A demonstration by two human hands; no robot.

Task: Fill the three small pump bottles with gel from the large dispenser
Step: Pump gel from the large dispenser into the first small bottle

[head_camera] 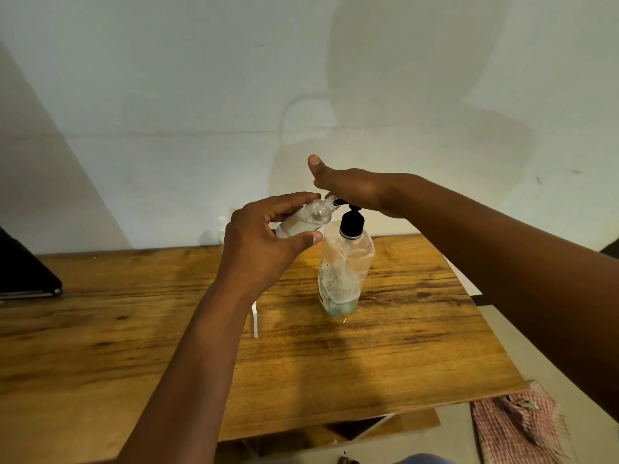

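The large dispenser (345,272), a clear bottle with a black pump top and a little gel at its bottom, stands upright on the wooden table (418,346). My right hand (351,189) lies flat on the pump head, thumb raised. My left hand (264,242) grips a small clear bottle (308,217), tilted with its open neck against the pump's nozzle. Gel with bubbles shows inside the small bottle. Behind my left hand, near the wall, another small clear bottle (221,229) is partly visible.
A thin white pump tube (255,321) lies on the table beside my left forearm. A dark flat object (23,272) overhangs the table's left side. A checked cloth (522,426) lies on the floor at the lower right. The wall stands just behind the table.
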